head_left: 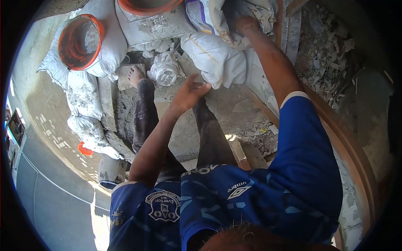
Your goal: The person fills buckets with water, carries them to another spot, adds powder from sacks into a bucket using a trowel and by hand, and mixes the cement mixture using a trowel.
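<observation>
My left hand [188,94] is in front of my legs with thumb and fingers apart, and nothing shows in it. Its fingertips come close to the lower edge of a bulging white sack [209,54]; whether they touch cannot be seen. My right hand [248,24] reaches forward to the shadowed mouth of a crumpled white sack [205,14] with purple and yellow stripes. The fingers of that hand are hidden in the sack's dark folds. A dusty tied white bundle [165,71] lies beyond my left hand, beside my bare foot [136,76].
An orange bucket [63,46] rests on full white sacks [111,37] at the left; another orange bucket [150,11] is at the top. Broken rubble [328,58] lies right, past a wooden frame [351,138]. A grey container [111,169] stands at lower left.
</observation>
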{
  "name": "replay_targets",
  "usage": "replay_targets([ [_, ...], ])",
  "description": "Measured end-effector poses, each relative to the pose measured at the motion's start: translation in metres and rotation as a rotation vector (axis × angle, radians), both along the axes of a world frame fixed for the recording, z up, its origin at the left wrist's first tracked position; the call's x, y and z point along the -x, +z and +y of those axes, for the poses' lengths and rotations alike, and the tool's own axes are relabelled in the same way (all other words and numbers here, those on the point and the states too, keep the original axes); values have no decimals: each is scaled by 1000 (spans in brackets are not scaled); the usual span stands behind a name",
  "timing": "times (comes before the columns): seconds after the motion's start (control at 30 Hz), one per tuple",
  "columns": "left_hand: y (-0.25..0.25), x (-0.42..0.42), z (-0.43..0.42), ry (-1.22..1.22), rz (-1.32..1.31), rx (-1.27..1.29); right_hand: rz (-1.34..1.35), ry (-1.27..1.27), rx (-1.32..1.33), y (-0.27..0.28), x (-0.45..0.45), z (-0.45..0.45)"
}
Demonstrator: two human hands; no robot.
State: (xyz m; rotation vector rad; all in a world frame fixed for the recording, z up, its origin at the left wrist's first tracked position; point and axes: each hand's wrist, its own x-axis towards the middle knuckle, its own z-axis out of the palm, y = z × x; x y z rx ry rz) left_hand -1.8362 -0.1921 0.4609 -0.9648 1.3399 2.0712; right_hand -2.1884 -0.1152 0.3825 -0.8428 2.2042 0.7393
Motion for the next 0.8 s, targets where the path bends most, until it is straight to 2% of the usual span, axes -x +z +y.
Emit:
replay_targets([
  [0.03,-14,-36,-6,-9,-42,35,-10,76,20,-3,2,5],
  [0.1,-27,-59,-18,-25,-82,64,-28,38,-13,-12,8,8],
  [0.17,-28,-48,-37,-540,-139,423,-28,11,-49,-30,22,6],
  [0.2,-37,-40,-41,-542,-119,420,5,-55,-26,-40,25,8],
  [0.23,-47,-32,-43,-362,-39,423,32,-105,-3,-49,26,10],
  [0.27,-52,-23,-46,-177,39,425,44,-90,-9,-53,26,14],
  [0.3,-53,-22,-49,-110,-30,381,45,24,86,-54,25,27],
  [0.33,-51,-26,-54,-112,-37,373,27,133,181,-56,18,35],
  [0.37,-51,-31,-61,-160,-34,406,15,134,180,-58,20,35],
  [0.43,-56,-32,-69,-203,-20,436,-244,282,-126,-59,37,30],
  [0.57,-69,-34,-76,-168,-32,442,-186,93,-38,-72,52,37],
  [0.63,-73,-27,-77,-138,-13,423,-239,139,-23,-87,54,43],
  [0.67,-72,-27,-78,-147,-34,429,-246,131,-22,-75,46,40],
  [0.73,-70,-29,-80,-156,-58,436,-248,356,-80,-54,39,38],
  [0.8,-67,-25,-80,-181,-57,408,-285,330,17,-57,48,46],
])
